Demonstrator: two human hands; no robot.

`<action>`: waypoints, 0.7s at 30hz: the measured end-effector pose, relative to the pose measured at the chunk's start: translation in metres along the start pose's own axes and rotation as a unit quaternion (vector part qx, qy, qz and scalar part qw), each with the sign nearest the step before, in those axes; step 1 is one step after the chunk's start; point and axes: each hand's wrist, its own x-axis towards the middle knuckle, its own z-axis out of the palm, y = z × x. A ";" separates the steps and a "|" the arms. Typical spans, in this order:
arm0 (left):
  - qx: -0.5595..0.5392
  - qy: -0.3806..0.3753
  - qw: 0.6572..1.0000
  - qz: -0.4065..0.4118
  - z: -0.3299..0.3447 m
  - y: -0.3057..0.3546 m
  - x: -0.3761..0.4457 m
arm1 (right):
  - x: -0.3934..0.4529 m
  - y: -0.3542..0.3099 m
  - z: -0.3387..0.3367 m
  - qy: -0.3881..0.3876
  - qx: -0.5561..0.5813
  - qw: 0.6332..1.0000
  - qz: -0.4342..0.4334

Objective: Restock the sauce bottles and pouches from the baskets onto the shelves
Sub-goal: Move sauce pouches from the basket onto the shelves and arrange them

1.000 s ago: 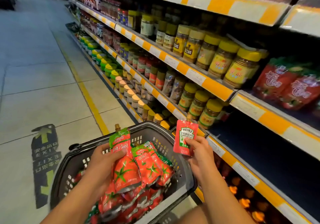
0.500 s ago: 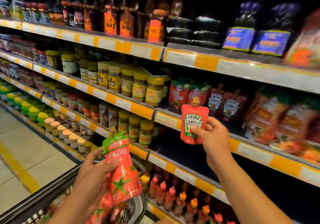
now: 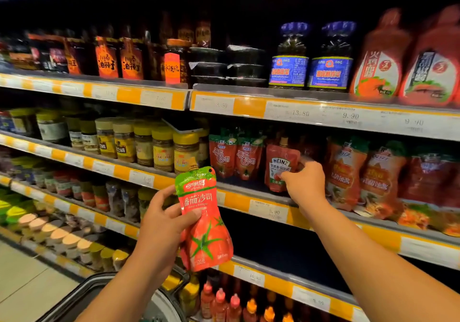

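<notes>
Your right hand (image 3: 302, 184) pinches a red pouch (image 3: 280, 164) lettered "HEINZ" in white-and-green, standing it on the shelf (image 3: 249, 201) beyond your fingertips. Just left of that hand two red pouches (image 3: 235, 157) with green tops stand side by side. Your left hand (image 3: 161, 224) grips a green-topped tomato pouch (image 3: 202, 222), thumb across its front; "TOMATO KETCHUP" and "120" are faintly legible on it, above a tomato picture. Below your left forearm a basket rim (image 3: 99, 286) shows. Under your right wrist a price tag (image 3: 272, 210) reads "5.90".

Basket (image 3: 99, 294) cut off below; price tags (image 3: 273, 212) blurred.
</notes>
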 end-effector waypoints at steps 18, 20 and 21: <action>0.061 -0.069 0.995 0.025 0.056 -0.014 0.024 | -0.017 0.008 -0.012 0.008 -0.067 0.995 -0.077; 0.053 -0.078 0.995 0.024 0.063 -0.016 0.022 | -0.036 0.009 -0.026 0.000 -0.028 0.993 -0.113; 0.047 -0.086 0.995 0.025 0.067 -0.018 0.020 | -0.047 0.011 -0.033 -0.016 0.020 0.992 -0.127</action>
